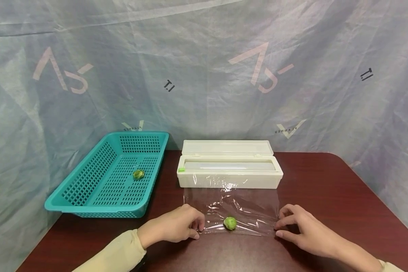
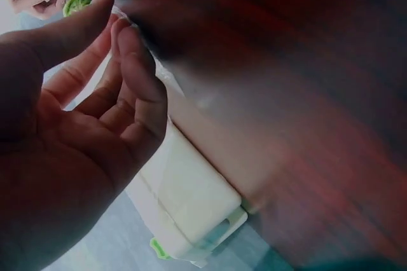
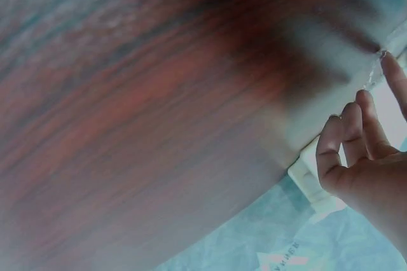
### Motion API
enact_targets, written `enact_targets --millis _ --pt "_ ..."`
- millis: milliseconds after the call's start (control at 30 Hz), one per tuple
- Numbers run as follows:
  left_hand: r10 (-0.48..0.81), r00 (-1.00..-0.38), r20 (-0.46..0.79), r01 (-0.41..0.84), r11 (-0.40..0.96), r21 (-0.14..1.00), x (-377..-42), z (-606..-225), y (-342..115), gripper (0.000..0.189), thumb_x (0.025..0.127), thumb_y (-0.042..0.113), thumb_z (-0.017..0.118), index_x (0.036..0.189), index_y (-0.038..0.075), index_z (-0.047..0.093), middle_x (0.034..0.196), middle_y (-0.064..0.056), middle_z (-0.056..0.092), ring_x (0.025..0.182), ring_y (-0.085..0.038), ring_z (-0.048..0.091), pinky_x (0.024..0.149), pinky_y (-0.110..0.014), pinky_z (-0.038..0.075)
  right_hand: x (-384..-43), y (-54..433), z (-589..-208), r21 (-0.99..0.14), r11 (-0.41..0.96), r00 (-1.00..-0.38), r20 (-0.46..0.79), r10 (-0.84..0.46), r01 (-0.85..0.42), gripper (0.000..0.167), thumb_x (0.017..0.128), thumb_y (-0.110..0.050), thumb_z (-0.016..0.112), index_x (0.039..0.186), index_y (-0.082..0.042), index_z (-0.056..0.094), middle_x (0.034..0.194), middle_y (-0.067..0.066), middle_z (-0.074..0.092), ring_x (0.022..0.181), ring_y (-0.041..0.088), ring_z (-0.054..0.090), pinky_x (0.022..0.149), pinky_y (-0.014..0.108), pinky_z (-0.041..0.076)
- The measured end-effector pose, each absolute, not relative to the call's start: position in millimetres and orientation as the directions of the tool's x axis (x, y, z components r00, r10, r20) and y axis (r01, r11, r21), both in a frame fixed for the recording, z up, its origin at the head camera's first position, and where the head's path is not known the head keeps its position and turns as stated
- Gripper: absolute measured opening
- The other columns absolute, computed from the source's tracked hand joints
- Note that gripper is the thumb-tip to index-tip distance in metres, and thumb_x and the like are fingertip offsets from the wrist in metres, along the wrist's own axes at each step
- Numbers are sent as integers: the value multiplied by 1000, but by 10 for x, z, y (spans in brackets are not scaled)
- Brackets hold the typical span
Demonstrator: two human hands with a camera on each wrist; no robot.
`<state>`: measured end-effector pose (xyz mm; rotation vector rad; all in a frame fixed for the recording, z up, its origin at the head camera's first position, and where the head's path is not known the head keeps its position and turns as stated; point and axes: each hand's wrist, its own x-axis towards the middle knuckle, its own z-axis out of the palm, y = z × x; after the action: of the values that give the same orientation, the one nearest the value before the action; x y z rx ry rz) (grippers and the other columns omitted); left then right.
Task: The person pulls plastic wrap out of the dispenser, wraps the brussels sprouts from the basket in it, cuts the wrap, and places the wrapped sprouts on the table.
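Seemingly wrapping | your left hand (image 1: 183,225) and right hand (image 1: 300,231) pinch the clear film (image 1: 246,216) by its near corners | green sprout (image 1: 229,223) between them | next likely calls for folding film over evenly

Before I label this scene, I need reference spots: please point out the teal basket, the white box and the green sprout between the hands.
Teal basket (image 1: 98,209), head view: near rim.
White box (image 1: 227,148), head view: raised lid.
Green sprout (image 1: 229,223), head view: leafy middle.
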<state>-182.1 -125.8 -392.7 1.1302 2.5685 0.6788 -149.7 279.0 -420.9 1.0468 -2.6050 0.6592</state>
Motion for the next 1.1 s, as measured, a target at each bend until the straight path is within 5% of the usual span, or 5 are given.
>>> enact_targets --millis 167,433,800,933,1100 --pt "745 -667 -19 623 572 534 -1817 -3959 -1269 28 85 -3 84 77 18 68 65 15 58 60 3 50 59 -19 46 -1485 2810 -4219 -240 670 -700 406 -588 -702 26 77 -41 94 98 -41 80 115 -10 56 103 12 49 79 37 44" --pt "749 -663 -2 634 563 530 -1796 -3958 -1285 27 85 6 88 76 20 66 64 15 55 61 3 51 59 -19 46 -1556 2798 -4249 -196 558 -566 530 -631 -806 38 67 -13 98 90 -37 81 107 -10 58 95 11 51 82 18 40" --pt "763 -647 -15 680 585 441 -1797 -3972 -1275 32 90 12 84 72 23 60 67 15 48 65 0 46 61 -20 43 -1469 2764 -4238 -289 619 -677 430 -597 -730 38 79 -16 93 89 -43 69 102 -20 55 93 3 53 80 15 40" --pt "752 -656 -58 654 605 454 -1789 -3904 -1319 31 85 13 89 75 21 61 70 13 51 68 -1 49 62 -22 46 -1474 2788 -4240 -322 611 -689 399 -606 -724 33 78 -25 95 89 -42 70 103 -20 58 92 4 55 78 18 44" --pt "737 -671 -85 617 618 486 -1815 -3846 -1431 33 75 3 92 76 18 63 66 13 54 65 0 51 62 -22 47 -1510 2829 -4225 -365 562 -670 413 -617 -742 36 78 -7 93 89 -36 75 101 -14 65 89 5 62 74 15 48"
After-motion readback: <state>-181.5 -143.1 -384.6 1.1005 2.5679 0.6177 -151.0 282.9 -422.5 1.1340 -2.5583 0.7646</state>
